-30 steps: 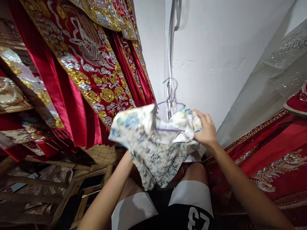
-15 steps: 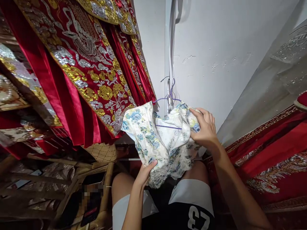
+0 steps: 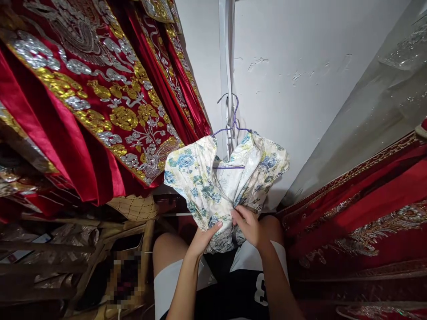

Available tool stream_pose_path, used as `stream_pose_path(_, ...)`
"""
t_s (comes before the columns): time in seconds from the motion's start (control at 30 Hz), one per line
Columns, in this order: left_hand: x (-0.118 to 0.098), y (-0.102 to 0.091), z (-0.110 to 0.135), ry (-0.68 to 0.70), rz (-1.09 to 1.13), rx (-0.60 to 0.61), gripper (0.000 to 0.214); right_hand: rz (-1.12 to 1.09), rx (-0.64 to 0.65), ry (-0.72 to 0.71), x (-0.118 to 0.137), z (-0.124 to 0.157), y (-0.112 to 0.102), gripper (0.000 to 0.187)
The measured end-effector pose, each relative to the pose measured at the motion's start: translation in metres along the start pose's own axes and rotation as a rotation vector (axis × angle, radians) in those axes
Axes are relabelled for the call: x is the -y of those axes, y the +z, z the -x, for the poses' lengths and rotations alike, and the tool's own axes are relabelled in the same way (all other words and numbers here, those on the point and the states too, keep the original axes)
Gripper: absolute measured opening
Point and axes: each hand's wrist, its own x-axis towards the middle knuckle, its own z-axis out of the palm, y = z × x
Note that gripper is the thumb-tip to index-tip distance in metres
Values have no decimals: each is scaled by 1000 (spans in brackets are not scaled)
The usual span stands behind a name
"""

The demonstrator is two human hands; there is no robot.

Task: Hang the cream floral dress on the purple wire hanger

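A white floral garment (image 3: 213,186) with blue flowers hangs on a purple wire hanger (image 3: 233,129) hooked against the white wall. My left hand (image 3: 203,238) pinches the garment's lower front from the left. My right hand (image 3: 248,224) grips the fabric just beside it, fingers curled into the folds. Both hands meet at the bottom middle of the garment, above my knees.
Red robes with gold and silver embroidery (image 3: 110,102) hang close on the left. More red embroidered cloth (image 3: 360,209) lies on the right. A wooden chair frame (image 3: 133,249) stands at lower left. The white wall (image 3: 287,89) is straight ahead.
My right hand left the garment's right shoulder and came down to the lower front beside my left hand. The view shifted slightly upward and the garment hangs more spread on the hanger.
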Motion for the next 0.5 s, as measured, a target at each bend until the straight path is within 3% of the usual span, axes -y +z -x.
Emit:
stream_pose_path(0.1, 1, -5, -2, 37, -56, -27, 79, 24, 24, 14, 9, -3, -4, 42)
stream_pose_path(0.2, 6, -6, -5, 113, -124, -142, 72, -66, -61, 17, 11, 1, -5, 42)
stream_pose_path(0.27, 11, -1, -7, 281, -185, -374, 69, -128, -145, 35, 9, 2, -3, 41)
stream_pose_path(0.33, 16, 7, -8, 539, -280, -643, 67, -172, -195, 56, 8, 2, 2, 40)
stream_pose_path(0.37, 18, 13, -8, 665, -353, -704, 64, -191, -200, 63, 8, 1, 4, 39)
stream_pose_path(0.43, 21, 25, -8, 809, -529, -612, 49, -230, -169, 75, 9, -1, 10, 37)
stream_pose_path(0.5, 21, 36, -7, 771, -626, -399, 26, -258, -111, 94, 11, -1, 14, 36)
